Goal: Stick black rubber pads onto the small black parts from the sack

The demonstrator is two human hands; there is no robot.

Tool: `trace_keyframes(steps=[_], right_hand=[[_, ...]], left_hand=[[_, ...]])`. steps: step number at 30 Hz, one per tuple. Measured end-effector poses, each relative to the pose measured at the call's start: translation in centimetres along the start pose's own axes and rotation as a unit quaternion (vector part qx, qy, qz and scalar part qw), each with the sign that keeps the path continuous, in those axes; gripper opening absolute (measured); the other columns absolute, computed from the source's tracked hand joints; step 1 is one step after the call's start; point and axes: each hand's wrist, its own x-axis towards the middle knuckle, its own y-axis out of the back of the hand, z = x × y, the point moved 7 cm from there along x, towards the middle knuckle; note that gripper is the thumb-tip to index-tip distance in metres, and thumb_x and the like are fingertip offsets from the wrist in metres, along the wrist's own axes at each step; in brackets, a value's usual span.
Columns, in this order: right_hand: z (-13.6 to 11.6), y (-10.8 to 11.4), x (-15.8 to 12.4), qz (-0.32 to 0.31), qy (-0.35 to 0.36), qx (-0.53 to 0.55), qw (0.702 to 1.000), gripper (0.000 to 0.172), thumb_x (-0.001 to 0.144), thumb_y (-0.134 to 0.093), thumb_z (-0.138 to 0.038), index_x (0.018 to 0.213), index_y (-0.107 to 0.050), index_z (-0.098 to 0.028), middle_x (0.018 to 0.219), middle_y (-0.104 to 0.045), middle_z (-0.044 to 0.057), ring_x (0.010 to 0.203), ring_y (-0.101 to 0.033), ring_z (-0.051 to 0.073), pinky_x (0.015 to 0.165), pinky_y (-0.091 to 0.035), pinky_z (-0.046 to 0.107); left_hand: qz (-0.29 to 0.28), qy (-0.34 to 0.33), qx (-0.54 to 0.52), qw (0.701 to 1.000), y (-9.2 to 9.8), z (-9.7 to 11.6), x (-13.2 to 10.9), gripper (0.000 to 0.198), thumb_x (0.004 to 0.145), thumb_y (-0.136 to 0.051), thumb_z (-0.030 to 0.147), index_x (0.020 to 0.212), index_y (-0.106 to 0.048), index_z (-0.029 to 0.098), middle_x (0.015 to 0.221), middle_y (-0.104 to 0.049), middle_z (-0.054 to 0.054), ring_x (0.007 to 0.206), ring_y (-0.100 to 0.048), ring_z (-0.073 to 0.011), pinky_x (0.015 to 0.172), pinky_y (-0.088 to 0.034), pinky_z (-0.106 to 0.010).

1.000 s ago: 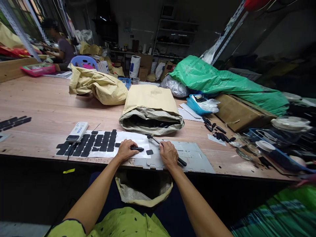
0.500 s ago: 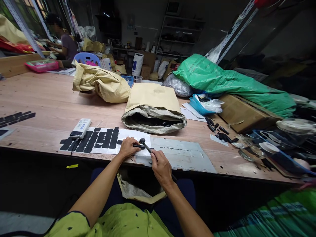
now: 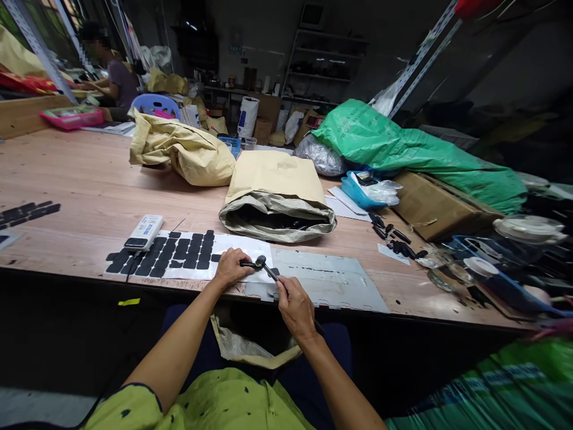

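Observation:
My left hand (image 3: pixel 233 267) is closed over a slim dark piece (image 3: pixel 248 264) at the table's front edge, its fingertips pressed down. In my right hand (image 3: pixel 295 306) is a dark long-handled tool (image 3: pixel 271 273) with a rounded head. That head is at the free end of the slim piece, where a small yellow spot shows; whether they touch I cannot tell. Both hands work above a white sheet (image 3: pixel 219 242) and a grey plate (image 3: pixel 331 278). Left of them, rows of flat black rounded pieces (image 3: pixel 179 251) lie on the sheet, beside a white device (image 3: pixel 145 232) with a cable.
An open paper sack (image 3: pixel 277 173) faces me, with a folded sack (image 3: pixel 183 149) behind it to the left. Loose black parts (image 3: pixel 403 248), a cardboard box (image 3: pixel 439 206) and a green bag (image 3: pixel 403 140) are at right. Another person (image 3: pixel 116 77) sits far left.
The tool's rounded head has shifted slightly down and right, onto or over the slim piece's end. My right hand has moved a little right and down; my left hand stays nearly still.

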Motion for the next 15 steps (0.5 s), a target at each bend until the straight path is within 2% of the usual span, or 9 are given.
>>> trace_keyframes(steps=[4,8,12,15], right_hand=[[0.7,0.5,1.3,0.021,-0.002,-0.012,1.0,0.033,0.098,-0.039,-0.035,0.11,-0.067,-0.023,0.1,-0.066,0.004,0.087,-0.06,0.015,0.074,-0.042,0.025],[2.2,1.2,4.5,0.043,-0.023,-0.077,0.996,0.028,0.096,-0.044,-0.031,0.11,-0.068,-0.025,0.101,-0.064,0.003,0.085,-0.056,0.014,0.07,-0.037,0.026],[3.8,0.8,7.1,0.052,-0.025,-0.16,0.985,0.022,0.093,-0.051,-0.025,0.106,-0.069,-0.023,0.098,-0.063,0.005,0.089,-0.05,0.017,0.074,-0.032,0.029],[4.7,0.0,7.6,0.057,-0.029,-0.18,0.982,0.021,0.092,-0.053,-0.025,0.105,-0.069,-0.023,0.099,-0.062,0.006,0.091,-0.047,0.018,0.075,-0.029,0.03]], left_hand=[[0.002,-0.001,0.002,1.0,0.0,-0.1,0.0,0.013,0.071,-0.076,0.029,0.083,-0.076,0.024,0.083,-0.069,0.0,0.087,-0.056,-0.0208,0.08,-0.042,-0.034],[-0.003,-0.006,0.003,1.0,0.0,-0.1,0.1,0.013,0.072,-0.075,0.029,0.084,-0.076,0.024,0.085,-0.069,-0.001,0.088,-0.056,-0.0213,0.081,-0.042,-0.034],[-0.01,-0.013,0.003,1.0,0.0,-0.1,0.1,0.013,0.073,-0.074,0.03,0.084,-0.076,0.024,0.085,-0.069,-0.001,0.089,-0.057,-0.0223,0.082,-0.042,-0.035],[-0.014,-0.018,0.004,1.0,-0.1,-0.2,0.1,0.014,0.076,-0.072,0.033,0.086,-0.076,0.024,0.086,-0.069,-0.001,0.089,-0.057,-0.022,0.081,-0.041,-0.035]])
